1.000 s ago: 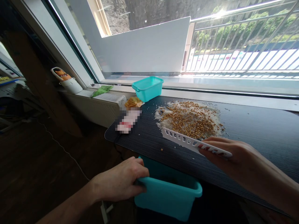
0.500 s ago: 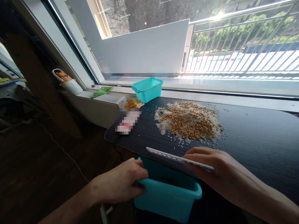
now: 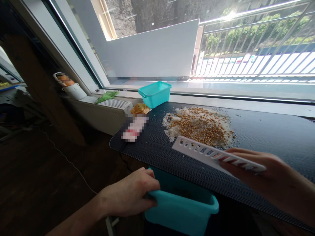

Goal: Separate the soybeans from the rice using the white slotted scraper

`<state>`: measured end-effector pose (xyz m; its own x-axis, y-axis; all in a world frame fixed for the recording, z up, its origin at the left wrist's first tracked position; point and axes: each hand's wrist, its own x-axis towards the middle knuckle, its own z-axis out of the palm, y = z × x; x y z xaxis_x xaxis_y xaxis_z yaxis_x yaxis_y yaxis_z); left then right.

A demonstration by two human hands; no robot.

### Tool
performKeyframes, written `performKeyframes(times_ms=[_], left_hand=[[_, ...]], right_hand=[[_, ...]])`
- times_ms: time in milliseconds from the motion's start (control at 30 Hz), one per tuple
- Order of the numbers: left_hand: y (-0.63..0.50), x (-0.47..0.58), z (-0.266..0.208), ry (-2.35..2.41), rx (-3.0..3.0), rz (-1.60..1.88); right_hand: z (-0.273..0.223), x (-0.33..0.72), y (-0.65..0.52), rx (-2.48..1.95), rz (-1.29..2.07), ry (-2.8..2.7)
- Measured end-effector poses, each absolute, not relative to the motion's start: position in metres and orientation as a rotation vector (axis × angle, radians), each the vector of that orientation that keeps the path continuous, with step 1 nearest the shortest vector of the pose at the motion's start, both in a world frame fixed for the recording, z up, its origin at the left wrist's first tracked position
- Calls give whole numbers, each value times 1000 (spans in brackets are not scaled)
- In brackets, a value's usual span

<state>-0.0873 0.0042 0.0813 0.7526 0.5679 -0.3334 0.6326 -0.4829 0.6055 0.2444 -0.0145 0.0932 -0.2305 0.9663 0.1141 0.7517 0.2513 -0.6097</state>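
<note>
Beside a wide sunlit window with a balcony railing outside, a dark ribbed tabletop point(image 3: 258, 137); on it, toward twelve o'clock, a heap of yellow beans mixed with white rice point(image 3: 199, 126); past that, at eleven o'clock against the sill, a small teal tub point(image 3: 155, 93); a blurred packet point(image 3: 135, 128) and an orange wrapper point(image 3: 140, 108) off at ten o'clock.

Held below the near edge at six o'clock, a second teal bin point(image 3: 182, 209), gripped at its left rim by the left hand point(image 3: 130, 196), fingers curled closed over the lip.

In the right hand point(image 3: 261, 173), clamped shut on its right end, a flat white slotted plastic scraper point(image 3: 211, 154); just above the tabletop at the near side of the heap, tilted; long axis from about ten o'clock to four o'clock, free end toward the rice.

Judged light, thin and fairly stiff, perhaps slightly springy at the slotted part; smooth plastic, so likely slippery; best pinched at one short end as here. Bin judged light and rigid, best taken at the rim.
</note>
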Motion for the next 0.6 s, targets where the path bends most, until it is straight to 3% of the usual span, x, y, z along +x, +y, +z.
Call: performKeyframes(times_ms=[167, 600], left_hand=[[3, -84, 80, 911, 2163, -94], [8, -55, 63, 795, 2164, -81]], right_hand=[[94, 278, -12, -1797, 408, -1784], [91, 308, -11, -1931, 648, -1709]])
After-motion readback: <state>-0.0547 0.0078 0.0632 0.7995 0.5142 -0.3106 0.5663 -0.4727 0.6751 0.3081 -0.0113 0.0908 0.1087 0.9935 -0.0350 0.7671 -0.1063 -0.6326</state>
